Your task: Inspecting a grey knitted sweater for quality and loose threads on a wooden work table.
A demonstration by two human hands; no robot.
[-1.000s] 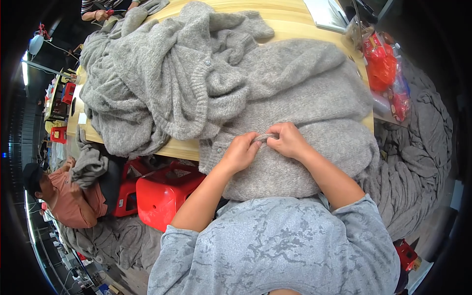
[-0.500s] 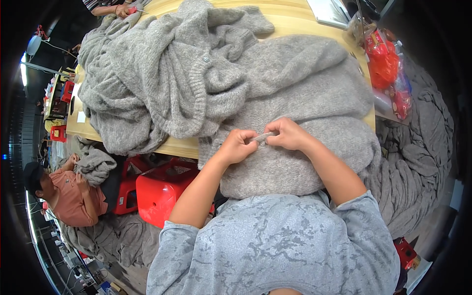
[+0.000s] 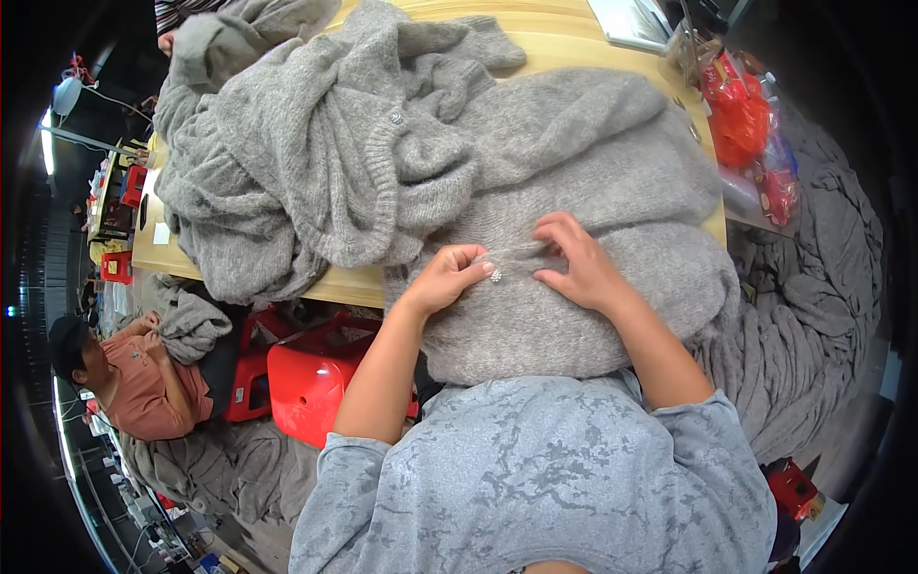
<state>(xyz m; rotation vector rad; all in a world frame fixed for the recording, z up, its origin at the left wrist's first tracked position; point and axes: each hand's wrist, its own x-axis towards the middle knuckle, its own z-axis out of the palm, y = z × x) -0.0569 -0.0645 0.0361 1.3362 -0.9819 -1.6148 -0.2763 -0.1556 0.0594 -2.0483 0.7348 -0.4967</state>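
A grey knitted sweater [image 3: 574,316] lies over the table's near edge and across my lap. My left hand [image 3: 448,278] pinches a fold of it, thumb against fingers, right beside a small silvery button [image 3: 495,275]. To the right of that button, my right hand [image 3: 579,263] hovers at the knit with thumb and fingers spread apart, and nothing shows between them. Further left, a heap of the same grey knitwear [image 3: 277,163] covers the table, with another shiny button [image 3: 397,118] on a ribbed band.
A red plastic stool [image 3: 311,387] stands left of me, near a seated person [image 3: 143,383] handling grey knitwear. Red plastic bags [image 3: 741,115] lie at the table's right edge. Grey knitwear is piled on the floor [image 3: 803,316] at right. Another person's hand [image 3: 165,43] shows at far left.
My right hand has let go of the pinched fold and opened, moving slightly right. The silvery button now shows plainly. At the far left, the other person has lifted part of the knitwear heap.
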